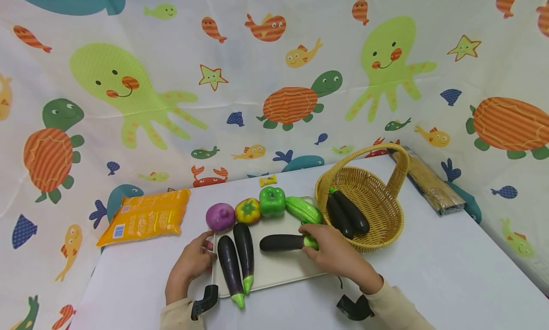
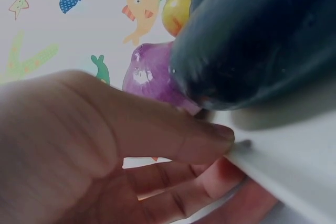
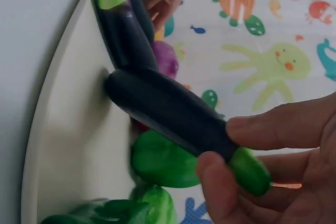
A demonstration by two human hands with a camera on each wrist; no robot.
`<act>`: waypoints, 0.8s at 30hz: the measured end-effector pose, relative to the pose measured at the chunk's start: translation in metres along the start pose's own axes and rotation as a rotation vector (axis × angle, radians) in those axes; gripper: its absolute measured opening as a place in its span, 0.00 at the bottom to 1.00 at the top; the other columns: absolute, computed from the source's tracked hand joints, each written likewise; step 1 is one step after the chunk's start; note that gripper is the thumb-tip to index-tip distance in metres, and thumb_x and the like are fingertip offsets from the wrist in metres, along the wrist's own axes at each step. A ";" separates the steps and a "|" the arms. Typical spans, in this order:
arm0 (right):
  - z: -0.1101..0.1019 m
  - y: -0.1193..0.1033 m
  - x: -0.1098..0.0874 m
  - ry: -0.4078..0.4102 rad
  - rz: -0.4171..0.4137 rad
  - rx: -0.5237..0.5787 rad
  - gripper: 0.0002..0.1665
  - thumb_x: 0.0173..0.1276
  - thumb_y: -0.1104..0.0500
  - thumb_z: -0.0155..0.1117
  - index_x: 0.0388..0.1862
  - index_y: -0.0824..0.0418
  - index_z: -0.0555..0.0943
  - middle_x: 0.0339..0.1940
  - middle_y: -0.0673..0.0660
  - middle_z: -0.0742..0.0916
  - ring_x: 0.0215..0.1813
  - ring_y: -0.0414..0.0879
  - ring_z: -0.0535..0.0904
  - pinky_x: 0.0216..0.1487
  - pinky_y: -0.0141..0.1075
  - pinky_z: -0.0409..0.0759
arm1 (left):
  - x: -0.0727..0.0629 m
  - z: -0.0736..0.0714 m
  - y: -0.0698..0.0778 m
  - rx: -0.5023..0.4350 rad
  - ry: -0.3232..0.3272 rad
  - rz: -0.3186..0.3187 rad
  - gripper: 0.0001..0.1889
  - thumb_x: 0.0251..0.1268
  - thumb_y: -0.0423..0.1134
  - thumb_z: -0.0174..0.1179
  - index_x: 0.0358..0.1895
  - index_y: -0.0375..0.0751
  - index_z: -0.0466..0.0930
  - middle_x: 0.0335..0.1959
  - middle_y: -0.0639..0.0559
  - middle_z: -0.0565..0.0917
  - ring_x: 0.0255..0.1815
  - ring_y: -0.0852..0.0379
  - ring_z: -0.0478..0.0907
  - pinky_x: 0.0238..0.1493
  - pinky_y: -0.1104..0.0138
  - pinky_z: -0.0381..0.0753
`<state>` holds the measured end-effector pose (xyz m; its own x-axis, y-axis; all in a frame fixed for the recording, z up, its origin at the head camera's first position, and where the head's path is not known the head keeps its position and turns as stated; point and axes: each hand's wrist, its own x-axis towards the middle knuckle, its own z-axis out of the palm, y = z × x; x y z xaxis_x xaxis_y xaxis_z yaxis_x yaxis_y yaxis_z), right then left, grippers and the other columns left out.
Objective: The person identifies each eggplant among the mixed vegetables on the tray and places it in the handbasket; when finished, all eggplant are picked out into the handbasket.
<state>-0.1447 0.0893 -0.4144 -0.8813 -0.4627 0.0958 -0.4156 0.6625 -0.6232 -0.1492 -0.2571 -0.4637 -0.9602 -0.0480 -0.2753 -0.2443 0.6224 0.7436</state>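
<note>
My right hand (image 1: 336, 251) pinches an eggplant (image 1: 280, 242) near its green cap, thumb and fingers on either side. In the right wrist view this eggplant (image 3: 168, 111) slants over the tray, its dark end toward two other eggplants. My left hand (image 1: 193, 261) holds the left rim of the cream tray (image 1: 274, 280); in the left wrist view its thumb (image 2: 205, 142) lies at the edge with fingers underneath. The two eggplants (image 1: 229, 265) lie side by side on the tray's left part, green caps over the front rim.
Along the tray's back are a purple onion (image 1: 220, 217), a yellow pepper (image 1: 248, 211), a green bell pepper (image 1: 272, 202) and a ridged green vegetable (image 1: 303, 210). A wicker basket (image 1: 386, 225) at right holds two eggplants (image 1: 347, 213). An orange packet (image 1: 147, 215) lies at left.
</note>
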 end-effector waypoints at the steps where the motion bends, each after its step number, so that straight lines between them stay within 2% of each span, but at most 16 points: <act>1: -0.001 0.001 0.001 0.001 0.008 0.025 0.17 0.65 0.64 0.72 0.52 0.64 0.84 0.45 0.53 0.86 0.43 0.44 0.78 0.45 0.41 0.79 | 0.000 0.000 0.000 -0.001 0.002 0.002 0.34 0.56 0.21 0.57 0.71 0.28 0.66 0.45 0.38 0.77 0.32 0.50 0.76 0.30 0.60 0.83; 4: -0.003 0.003 0.002 -0.002 0.025 0.097 0.15 0.66 0.64 0.71 0.52 0.63 0.86 0.45 0.52 0.86 0.42 0.43 0.77 0.44 0.39 0.77 | -0.001 0.000 0.000 0.001 0.005 0.005 0.34 0.57 0.21 0.57 0.71 0.27 0.66 0.45 0.38 0.77 0.32 0.50 0.76 0.30 0.60 0.83; 11: -0.003 0.007 0.002 -0.007 0.033 0.264 0.18 0.68 0.68 0.66 0.56 0.62 0.84 0.32 0.52 0.84 0.25 0.39 0.80 0.26 0.32 0.78 | -0.002 0.000 0.001 0.002 0.006 0.001 0.34 0.57 0.21 0.57 0.71 0.27 0.66 0.45 0.38 0.77 0.32 0.50 0.76 0.29 0.60 0.83; 17: -0.002 0.008 0.003 0.010 0.011 0.264 0.17 0.69 0.69 0.66 0.55 0.59 0.85 0.34 0.54 0.87 0.25 0.40 0.80 0.26 0.33 0.77 | -0.002 0.000 0.002 0.016 0.005 -0.001 0.34 0.57 0.22 0.57 0.72 0.28 0.66 0.44 0.39 0.77 0.31 0.50 0.76 0.30 0.61 0.81; 24: 0.002 0.010 0.004 0.036 -0.008 0.219 0.08 0.70 0.62 0.68 0.46 0.55 0.86 0.38 0.47 0.86 0.30 0.38 0.73 0.31 0.33 0.75 | -0.001 -0.001 0.002 0.015 0.001 0.002 0.34 0.57 0.22 0.56 0.71 0.28 0.66 0.45 0.38 0.77 0.30 0.50 0.75 0.29 0.61 0.81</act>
<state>-0.1524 0.0928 -0.4216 -0.8872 -0.4437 0.1266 -0.3674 0.5134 -0.7755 -0.1484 -0.2566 -0.4615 -0.9608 -0.0475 -0.2731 -0.2402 0.6342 0.7349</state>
